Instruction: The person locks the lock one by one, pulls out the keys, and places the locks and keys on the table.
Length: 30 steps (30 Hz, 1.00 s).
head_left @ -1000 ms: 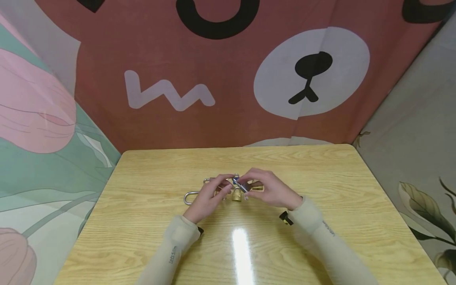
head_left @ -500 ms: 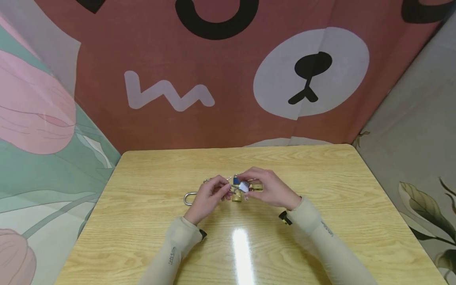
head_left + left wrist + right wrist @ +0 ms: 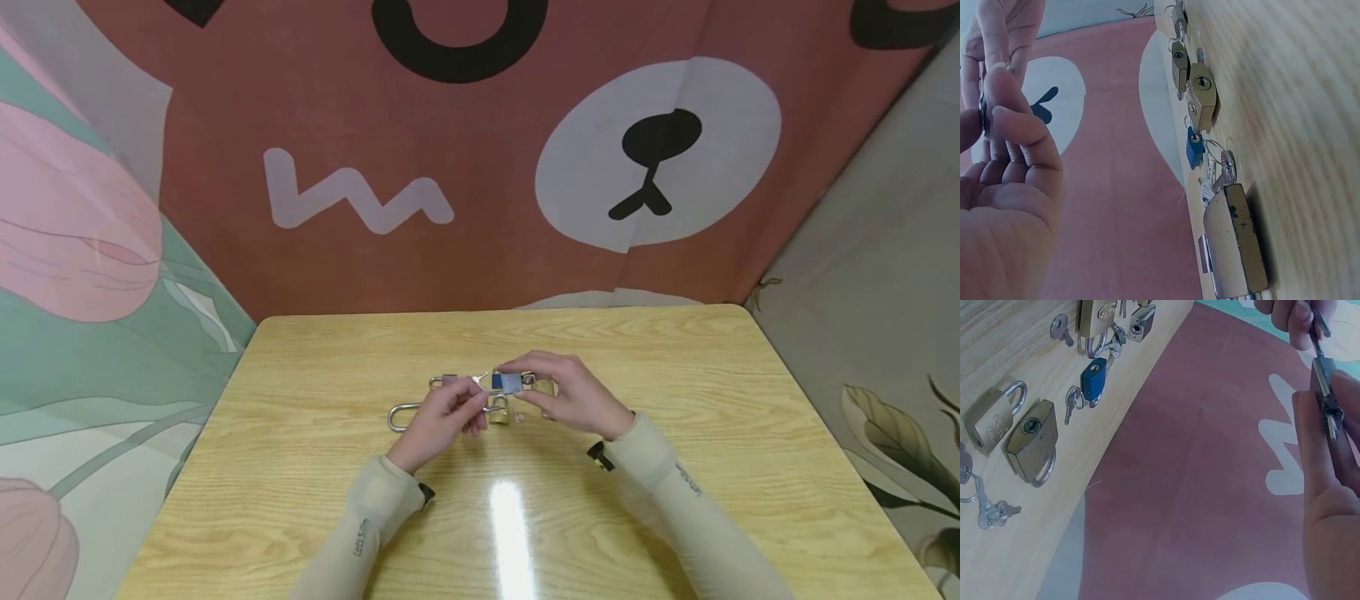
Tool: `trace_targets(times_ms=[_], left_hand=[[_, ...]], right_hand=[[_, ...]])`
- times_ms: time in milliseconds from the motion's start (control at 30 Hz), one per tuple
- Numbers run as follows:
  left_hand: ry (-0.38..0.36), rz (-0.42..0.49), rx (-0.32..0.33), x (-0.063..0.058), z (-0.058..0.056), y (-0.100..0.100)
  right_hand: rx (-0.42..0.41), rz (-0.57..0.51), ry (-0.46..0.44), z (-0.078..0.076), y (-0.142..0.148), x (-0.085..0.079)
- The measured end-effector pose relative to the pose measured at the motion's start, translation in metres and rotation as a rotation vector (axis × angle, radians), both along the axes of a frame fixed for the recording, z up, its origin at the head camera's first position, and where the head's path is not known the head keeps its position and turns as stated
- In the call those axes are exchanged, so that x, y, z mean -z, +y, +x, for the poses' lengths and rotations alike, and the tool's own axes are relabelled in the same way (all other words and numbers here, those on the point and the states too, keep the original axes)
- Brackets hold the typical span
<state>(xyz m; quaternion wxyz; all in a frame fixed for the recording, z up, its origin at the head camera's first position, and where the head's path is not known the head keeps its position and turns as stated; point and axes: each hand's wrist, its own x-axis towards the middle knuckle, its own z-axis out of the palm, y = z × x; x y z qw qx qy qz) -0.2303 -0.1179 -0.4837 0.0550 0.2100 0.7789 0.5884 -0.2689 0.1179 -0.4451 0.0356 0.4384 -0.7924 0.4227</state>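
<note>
In the head view my right hand (image 3: 573,396) pinches a small silver padlock (image 3: 512,382) between thumb and fingers, above the table. My left hand (image 3: 446,414) pinches the padlock's thin metal shackle on its left side. In the right wrist view the padlock (image 3: 1322,378) is seen edge-on, with a dark metal piece at its lower end; I cannot tell if this is a key. Close by on the table stand a blue padlock (image 3: 1195,149) and a brass padlock (image 3: 498,412). The left fingertips partly hide the shackle.
Beside the left hand lies a large padlock (image 3: 1235,244), its thick shackle (image 3: 401,416) showing. Brass padlocks (image 3: 1032,440) and small keys (image 3: 997,512) lie on the wooden table (image 3: 337,350). A printed cloth (image 3: 375,267) hangs behind the table's far edge.
The left fingers have gone from the padlock's body to its shackle and moved slightly left. My right hand has turned the padlock so its flat face shows to the head camera.
</note>
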Motion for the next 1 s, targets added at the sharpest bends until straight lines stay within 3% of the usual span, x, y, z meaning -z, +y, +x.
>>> trace_targets(times_ms=[400,600,667,833,900,1000], left_hand=[[-0.012,-0.034,0.014,0.001,-0.001,0.001],[0.055,-0.051,-0.026,-0.008,0.004,0.005],[0.089,-0.055,-0.039,-0.016,0.008,0.006],[0.167,-0.055,-0.07,-0.033,0.014,0.01],[0.19,-0.053,-0.079,-0.034,0.014,0.012],[0.182,-0.056,-0.1,-0.026,0.011,0.014]], right_hand=[[-0.003,-0.036,-0.024,-0.002,0.001,0.004],[0.026,-0.029,-0.063,-0.001,0.002,0.005],[0.05,-0.03,-0.121,0.0,0.001,0.005],[0.093,-0.088,-0.388,0.007,-0.006,0.001],[0.1,-0.111,-0.457,0.01,-0.01,0.0],[0.115,-0.129,-0.489,0.012,-0.015,-0.001]])
